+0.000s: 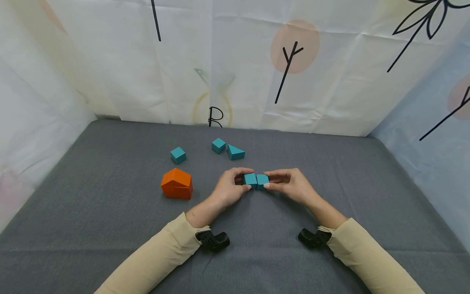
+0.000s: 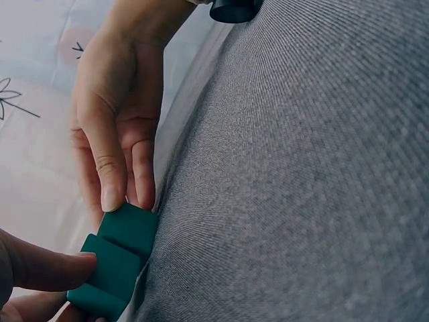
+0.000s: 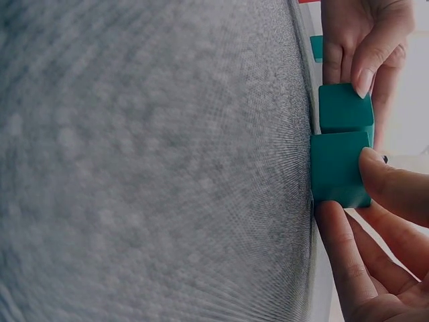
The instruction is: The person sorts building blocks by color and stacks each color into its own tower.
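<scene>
Two teal cubes stand side by side on the grey cloth, in the middle of the head view. My left hand [image 1: 228, 187] pinches the left teal cube [image 1: 250, 179] between thumb and fingers. From the other side, my right hand [image 1: 291, 185] holds the right teal cube [image 1: 262, 181] the same way, thumb at its near edge. In the right wrist view the left cube [image 3: 345, 109] and the right cube [image 3: 340, 168] sit close together, slightly out of line. The left wrist view shows the left cube [image 2: 107, 275] in front of the right one [image 2: 129, 228].
Left of the hands stands an orange block shape with a peaked top [image 1: 176, 184]. Behind it lies a teal cube [image 1: 178, 155]. Farther back, another teal cube [image 1: 218, 145] sits beside a teal triangular block [image 1: 235, 152]. A patterned white cloth [image 1: 238, 81] hangs behind the table [image 1: 110, 228].
</scene>
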Tool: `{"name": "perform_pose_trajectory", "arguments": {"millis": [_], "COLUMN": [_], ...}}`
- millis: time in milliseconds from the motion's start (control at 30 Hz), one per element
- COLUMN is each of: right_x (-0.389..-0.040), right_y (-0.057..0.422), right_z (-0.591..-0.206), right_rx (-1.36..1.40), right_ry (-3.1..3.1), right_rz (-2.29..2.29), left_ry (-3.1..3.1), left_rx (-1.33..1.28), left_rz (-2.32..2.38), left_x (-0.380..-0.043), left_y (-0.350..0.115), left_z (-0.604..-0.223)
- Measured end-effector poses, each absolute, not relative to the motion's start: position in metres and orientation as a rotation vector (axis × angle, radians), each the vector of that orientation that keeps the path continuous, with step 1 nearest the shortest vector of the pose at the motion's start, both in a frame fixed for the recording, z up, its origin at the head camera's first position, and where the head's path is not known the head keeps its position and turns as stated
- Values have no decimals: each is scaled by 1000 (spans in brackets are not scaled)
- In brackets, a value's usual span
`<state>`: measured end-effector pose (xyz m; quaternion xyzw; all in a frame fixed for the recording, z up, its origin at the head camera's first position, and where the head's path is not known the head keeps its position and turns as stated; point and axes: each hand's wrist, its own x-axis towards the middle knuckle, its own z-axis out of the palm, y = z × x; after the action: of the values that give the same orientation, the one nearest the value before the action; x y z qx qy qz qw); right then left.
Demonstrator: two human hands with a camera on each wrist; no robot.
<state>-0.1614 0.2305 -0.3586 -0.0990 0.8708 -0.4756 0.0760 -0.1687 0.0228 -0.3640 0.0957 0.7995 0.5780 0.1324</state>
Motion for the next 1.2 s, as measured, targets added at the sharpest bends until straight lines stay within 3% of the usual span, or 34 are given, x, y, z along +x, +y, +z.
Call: {"name": "perform_pose_trajectory", "arguments": {"millis": [1200], "right_x": [-163], "right_y": [232], "right_z": [-360], "right_rx": [-327], "right_ry": [2601], "right_rz": [-1428], "left_ry": [2494], "left_rx": [396], "left_rz": [1561], "left_x": [-171], "left_y": [28], "left_z": [-359]}}
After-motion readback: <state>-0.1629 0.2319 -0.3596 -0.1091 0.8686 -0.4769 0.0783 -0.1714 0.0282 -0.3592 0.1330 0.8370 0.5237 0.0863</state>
